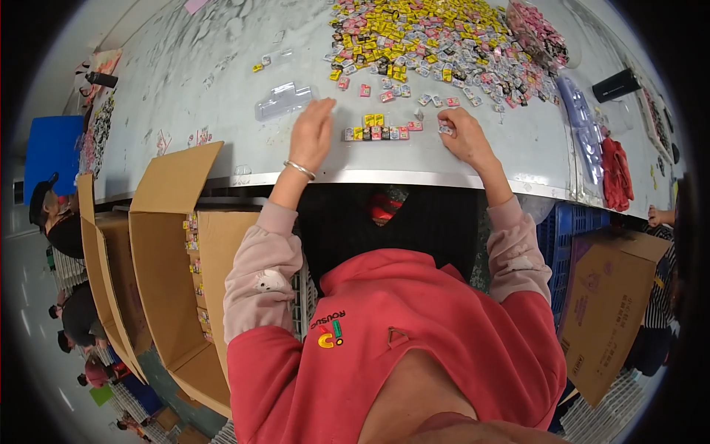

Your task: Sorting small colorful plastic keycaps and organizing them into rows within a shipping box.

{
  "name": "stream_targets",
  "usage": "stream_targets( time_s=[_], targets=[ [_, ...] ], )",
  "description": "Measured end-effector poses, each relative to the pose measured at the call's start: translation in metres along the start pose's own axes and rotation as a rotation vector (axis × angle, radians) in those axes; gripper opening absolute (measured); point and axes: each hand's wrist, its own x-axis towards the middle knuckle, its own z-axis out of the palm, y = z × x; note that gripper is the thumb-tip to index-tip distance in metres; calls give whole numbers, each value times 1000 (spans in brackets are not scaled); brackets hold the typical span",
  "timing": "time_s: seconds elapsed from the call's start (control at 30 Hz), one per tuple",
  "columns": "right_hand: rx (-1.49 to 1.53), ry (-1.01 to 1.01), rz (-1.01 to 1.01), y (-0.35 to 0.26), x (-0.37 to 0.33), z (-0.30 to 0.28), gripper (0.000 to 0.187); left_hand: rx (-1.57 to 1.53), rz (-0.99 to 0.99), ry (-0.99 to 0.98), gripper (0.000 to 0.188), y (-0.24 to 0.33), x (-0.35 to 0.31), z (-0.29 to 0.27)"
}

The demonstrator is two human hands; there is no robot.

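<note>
On the table in front of me lies a row of small wrapped packets (376,133) in white, yellow, black and pink. Two yellow packets (374,120) sit against its far side, and a pink packet (415,126) lies by its right end. Left of the row is my left hand (313,132), its fingers stretched out with nothing in them. My right hand (464,135) pinches a small white-and-pink packet (446,128) to the right of the row. Beyond my left hand rests a transparent moulded plastic tray (284,102).
A large pile of loose packets (429,48) covers the far middle of the table, beside a transparent bin (543,33). Stacked plastic trays (580,129), a red glove (617,174) and a black cylinder (616,85) stand right. Open cardboard boxes (170,259) flank my left; another carton (606,318) is right.
</note>
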Motion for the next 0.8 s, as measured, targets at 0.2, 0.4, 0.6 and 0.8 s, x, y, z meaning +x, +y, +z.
stream_targets(
  time_s=[0.2, 0.4, 0.6, 0.8],
  targets=[
    [-82, 0, 147, -12, 4, -4, 38, 171, 80, -35, 37, 21, -10, 21],
    [143, -34, 197, 10, -1, -17, 29, 10, -2, 40, 39, -2, -13, 7],
    [803, -161, 413, -37, 37, 17, 15, 358, 204, -169, 45, 43, -22, 39],
    [283, -133, 147, -47, 61, 62, 11, 330, 178, -254, 50, 36, -25, 46]
  ],
)
